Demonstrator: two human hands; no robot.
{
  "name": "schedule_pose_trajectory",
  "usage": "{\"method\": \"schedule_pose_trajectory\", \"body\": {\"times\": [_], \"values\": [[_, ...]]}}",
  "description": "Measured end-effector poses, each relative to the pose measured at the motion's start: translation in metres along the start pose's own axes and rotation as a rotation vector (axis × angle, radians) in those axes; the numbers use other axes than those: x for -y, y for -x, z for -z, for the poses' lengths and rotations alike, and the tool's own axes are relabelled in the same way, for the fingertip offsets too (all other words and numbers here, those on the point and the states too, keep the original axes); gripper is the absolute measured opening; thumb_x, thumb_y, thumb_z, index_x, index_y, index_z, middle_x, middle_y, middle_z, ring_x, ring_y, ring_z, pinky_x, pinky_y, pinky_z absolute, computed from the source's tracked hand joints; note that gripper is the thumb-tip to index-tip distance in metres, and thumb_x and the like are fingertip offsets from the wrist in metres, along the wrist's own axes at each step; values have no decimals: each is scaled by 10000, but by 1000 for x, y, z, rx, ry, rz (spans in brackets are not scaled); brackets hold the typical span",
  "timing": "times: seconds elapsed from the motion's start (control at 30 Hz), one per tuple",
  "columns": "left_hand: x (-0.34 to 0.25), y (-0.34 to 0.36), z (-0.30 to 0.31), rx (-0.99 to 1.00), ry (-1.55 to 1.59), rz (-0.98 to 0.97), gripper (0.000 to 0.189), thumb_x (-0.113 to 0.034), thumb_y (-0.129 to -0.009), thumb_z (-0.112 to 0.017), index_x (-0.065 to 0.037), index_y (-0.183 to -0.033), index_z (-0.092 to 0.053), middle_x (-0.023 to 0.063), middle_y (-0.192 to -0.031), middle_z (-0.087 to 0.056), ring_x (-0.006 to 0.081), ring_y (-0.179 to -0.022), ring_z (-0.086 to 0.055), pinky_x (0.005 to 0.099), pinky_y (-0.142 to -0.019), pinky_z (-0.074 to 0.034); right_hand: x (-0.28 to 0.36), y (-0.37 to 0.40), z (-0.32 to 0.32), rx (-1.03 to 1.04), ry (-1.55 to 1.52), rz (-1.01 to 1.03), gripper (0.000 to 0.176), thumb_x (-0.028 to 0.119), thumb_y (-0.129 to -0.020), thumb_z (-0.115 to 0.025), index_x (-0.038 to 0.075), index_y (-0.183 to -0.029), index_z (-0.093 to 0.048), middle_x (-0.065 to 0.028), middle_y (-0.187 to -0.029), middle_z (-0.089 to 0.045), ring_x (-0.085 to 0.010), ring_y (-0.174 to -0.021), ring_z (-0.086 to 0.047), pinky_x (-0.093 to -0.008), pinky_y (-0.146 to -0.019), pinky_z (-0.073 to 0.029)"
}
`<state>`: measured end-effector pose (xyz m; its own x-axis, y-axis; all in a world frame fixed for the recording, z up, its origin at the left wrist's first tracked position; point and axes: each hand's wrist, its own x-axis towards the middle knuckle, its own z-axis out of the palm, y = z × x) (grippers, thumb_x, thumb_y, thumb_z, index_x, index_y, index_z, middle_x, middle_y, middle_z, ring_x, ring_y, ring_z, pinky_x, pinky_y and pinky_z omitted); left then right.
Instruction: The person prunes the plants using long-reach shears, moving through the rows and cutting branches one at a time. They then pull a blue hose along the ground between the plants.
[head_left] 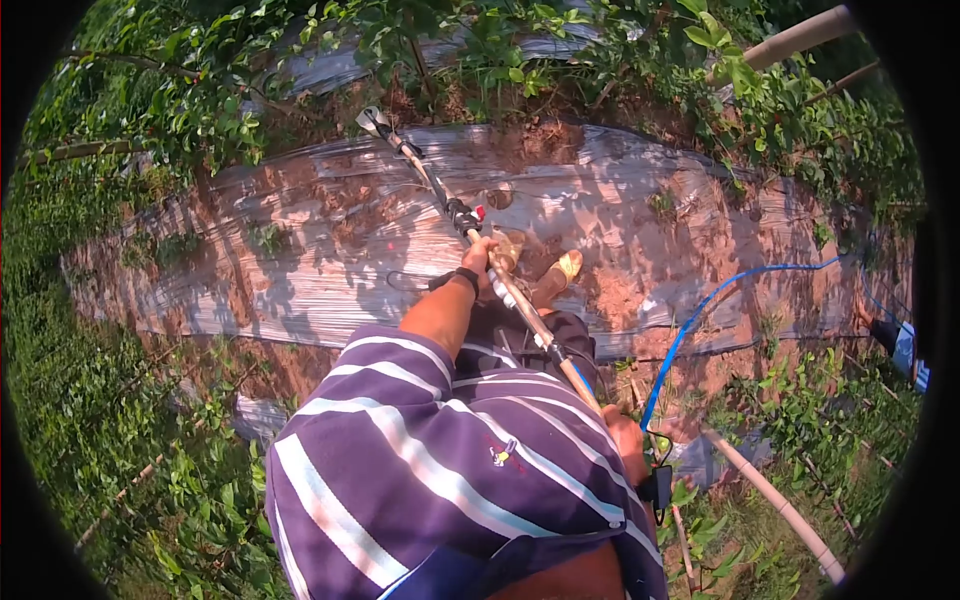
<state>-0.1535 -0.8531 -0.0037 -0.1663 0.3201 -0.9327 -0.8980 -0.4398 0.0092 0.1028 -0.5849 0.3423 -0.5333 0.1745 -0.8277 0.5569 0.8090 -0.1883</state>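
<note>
A long wooden pole (525,308) runs diagonally from near my waist toward the upper left. It carries black fittings and a small red valve (479,212), and a pale metal head (373,121) sits at its far end. My left hand (480,256) is wrapped round the pole just below the valve. Near the pole's lower end, my right hand (627,440) grips it, partly hidden by the striped shirt. A blue hose (700,309) curves away to the right from beside my right hand.
Plastic sheeting (330,250) streaked with soil covers the ground under my feet (560,270). Leafy plants (200,110) line both sides. Bamboo poles (775,495) stand or lean at the right. Another person (900,345) is partly visible at the right edge.
</note>
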Motion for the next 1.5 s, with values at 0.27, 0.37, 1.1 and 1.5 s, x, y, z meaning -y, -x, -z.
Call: {"method": "schedule_pose_trajectory", "body": {"times": [0.27, 0.37, 1.1, 1.5], "values": [[23, -31, -5, -185, -70, -188, 333, -205, -810, -635, -4, -1064, -561, 168, -897, -626, 317, -728, -635, 466, -679, -564, -28, -9, 6, 49, -349, -25, 496, 516, -897, -530, 25, -930, -595, -276, -837, -637, -470, -844, -615, -512, -729, -473], [36, -10, -28, -263, -242, -230, 298, -194, -819, -645, 26, -1017, -613, 175, -911, -649, 315, -733, -656, 446, -690, -566, -63, -20, 0, 49, -298, 239, 378, 388, -942, -516, 20, -940, -600, -244, -832, -632, -418, -833, -620, -474, -698, -482], [67, -31, -16, -692, -1245, -197, 618, -431, -719, -744, 30, -1120, -651, 193, -1103, -661, 284, -993, -657, 348, -837, -523, -143, -19, 14, 141, -652, 459, 357, 332, -956, -524, 25, -798, -611, -109, -615, -585, -230, -509, -556, -370, -489, -417], [-4, 116, 2, -391, 229, -428, 199, -169, -732, -704, -6, -787, -606, 62, -693, -520, 179, -574, -500, 357, -579, -456, 10, -26, 37, -117, 70, 451, 321, 373, -907, -610, 60, -841, -580, -223, -674, -609, -429, -659, -616, -505, -565, -476]]}}
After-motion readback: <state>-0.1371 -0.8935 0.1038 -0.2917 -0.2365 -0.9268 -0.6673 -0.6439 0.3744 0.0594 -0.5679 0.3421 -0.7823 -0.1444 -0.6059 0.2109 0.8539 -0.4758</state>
